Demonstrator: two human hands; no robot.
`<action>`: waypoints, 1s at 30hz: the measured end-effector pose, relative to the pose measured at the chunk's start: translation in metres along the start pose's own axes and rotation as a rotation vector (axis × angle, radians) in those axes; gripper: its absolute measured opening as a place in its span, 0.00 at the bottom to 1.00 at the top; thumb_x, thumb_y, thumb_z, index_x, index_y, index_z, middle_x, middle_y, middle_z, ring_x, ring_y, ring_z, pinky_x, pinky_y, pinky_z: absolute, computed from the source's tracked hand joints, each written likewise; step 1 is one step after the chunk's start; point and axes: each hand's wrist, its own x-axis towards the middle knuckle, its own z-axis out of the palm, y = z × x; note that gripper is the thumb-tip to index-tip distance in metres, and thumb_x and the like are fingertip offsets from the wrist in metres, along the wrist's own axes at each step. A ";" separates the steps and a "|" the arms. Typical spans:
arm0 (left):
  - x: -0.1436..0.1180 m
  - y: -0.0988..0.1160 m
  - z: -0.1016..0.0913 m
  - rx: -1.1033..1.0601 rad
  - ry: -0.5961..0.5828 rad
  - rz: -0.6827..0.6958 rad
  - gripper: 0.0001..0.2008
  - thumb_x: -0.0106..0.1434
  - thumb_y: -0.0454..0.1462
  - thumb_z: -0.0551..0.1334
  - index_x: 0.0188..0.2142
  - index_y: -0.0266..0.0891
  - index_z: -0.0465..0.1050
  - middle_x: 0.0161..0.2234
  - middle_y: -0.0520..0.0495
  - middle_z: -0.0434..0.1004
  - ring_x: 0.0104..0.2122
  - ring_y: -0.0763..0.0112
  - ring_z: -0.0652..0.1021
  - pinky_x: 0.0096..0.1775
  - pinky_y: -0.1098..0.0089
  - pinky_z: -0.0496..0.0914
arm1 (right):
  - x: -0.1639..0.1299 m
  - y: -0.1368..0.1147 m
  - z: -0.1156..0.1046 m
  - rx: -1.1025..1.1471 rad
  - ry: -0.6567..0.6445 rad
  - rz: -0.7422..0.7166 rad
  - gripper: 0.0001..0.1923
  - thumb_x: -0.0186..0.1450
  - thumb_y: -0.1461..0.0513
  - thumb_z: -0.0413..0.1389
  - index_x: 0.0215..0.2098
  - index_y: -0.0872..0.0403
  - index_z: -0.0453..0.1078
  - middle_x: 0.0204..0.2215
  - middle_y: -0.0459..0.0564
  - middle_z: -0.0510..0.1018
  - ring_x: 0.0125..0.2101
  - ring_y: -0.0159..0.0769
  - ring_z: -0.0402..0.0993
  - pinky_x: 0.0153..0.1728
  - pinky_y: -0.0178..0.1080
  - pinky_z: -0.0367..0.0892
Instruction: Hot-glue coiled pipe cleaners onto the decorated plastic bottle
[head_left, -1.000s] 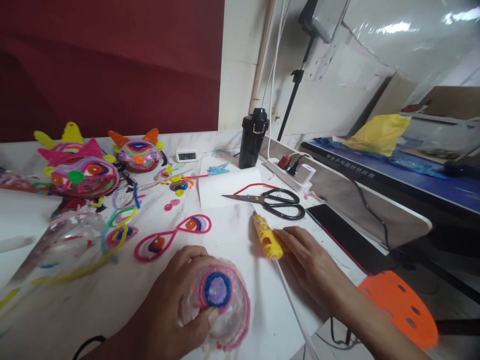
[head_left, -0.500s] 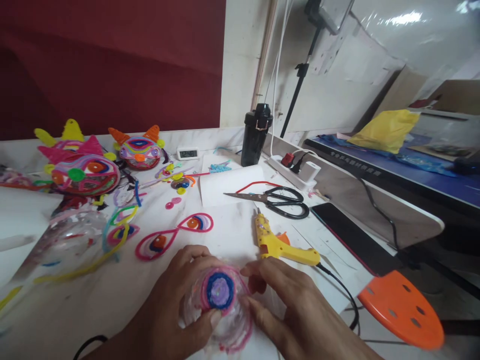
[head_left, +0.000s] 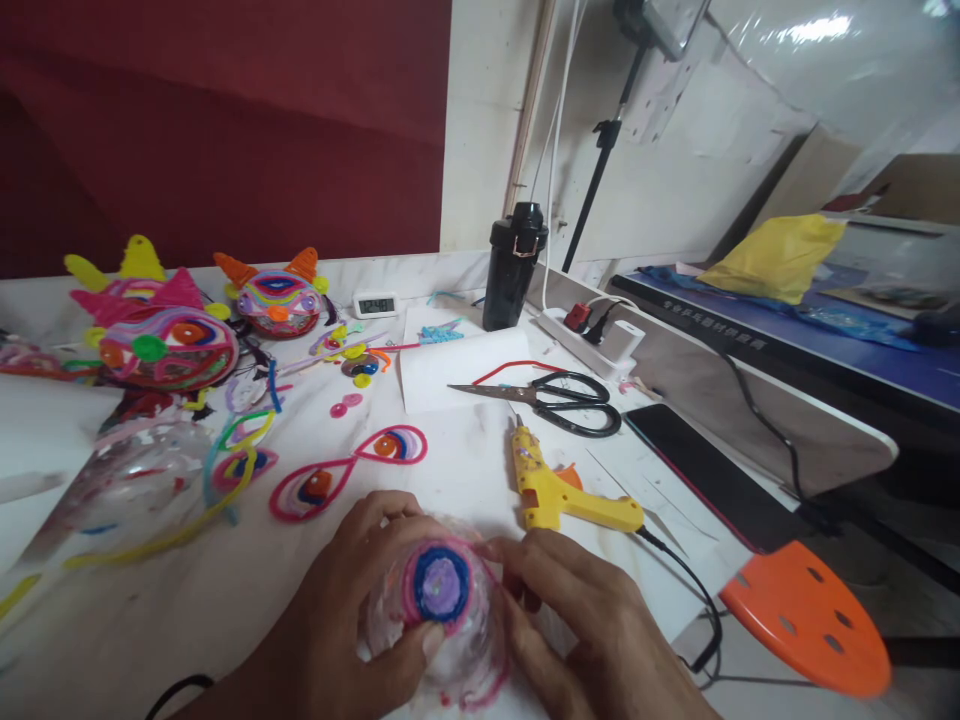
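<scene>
Low in the middle is a clear plastic dome (head_left: 457, 655) bearing a round coil of pipe cleaner (head_left: 442, 587), purple at the centre with blue and pink rings. My left hand (head_left: 341, 610) is wrapped around its left side, thumb on the coil's lower edge. At the right side, my right hand (head_left: 581, 620) pinches a pink pipe cleaner (head_left: 487, 560) that runs along the dome's edge. Just beyond lie two joined eye shapes (head_left: 313, 488) outlined in pink. A yellow glue gun (head_left: 547, 500) rests beyond my right hand.
Black-handled scissors (head_left: 555, 400) lie on white paper beside a phone (head_left: 709, 475). Behind stand a black bottle (head_left: 515, 265) and a power strip (head_left: 589, 340). Decorated masks (head_left: 161, 345), another clear dome (head_left: 146, 475) and pipe-cleaner scraps occupy the left. An orange perforated piece (head_left: 814, 620) juts out at right.
My right hand's fingers have shifted slightly and drawn closer together at the dome's right edge. My left hand keeps its hold, and the dome stays in place.
</scene>
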 end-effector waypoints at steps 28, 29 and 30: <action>-0.002 0.005 0.001 0.035 0.046 0.003 0.26 0.56 0.35 0.63 0.54 0.60 0.68 0.52 0.54 0.71 0.52 0.58 0.76 0.52 0.60 0.75 | -0.011 0.000 0.036 -0.135 0.329 -0.203 0.14 0.67 0.71 0.53 0.47 0.61 0.76 0.24 0.48 0.72 0.23 0.36 0.72 0.21 0.35 0.69; -0.003 0.005 0.001 0.041 0.051 0.001 0.27 0.56 0.36 0.63 0.55 0.60 0.67 0.52 0.54 0.72 0.52 0.57 0.76 0.53 0.60 0.75 | -0.011 0.000 0.037 -0.153 0.348 -0.212 0.14 0.67 0.72 0.53 0.47 0.61 0.76 0.24 0.48 0.73 0.24 0.37 0.72 0.21 0.35 0.69; -0.004 0.005 0.001 0.049 0.063 -0.010 0.29 0.56 0.36 0.63 0.57 0.60 0.65 0.53 0.54 0.72 0.52 0.58 0.76 0.53 0.60 0.75 | -0.011 -0.001 0.038 -0.169 0.366 -0.220 0.14 0.66 0.72 0.53 0.47 0.60 0.76 0.25 0.48 0.74 0.24 0.37 0.73 0.22 0.35 0.70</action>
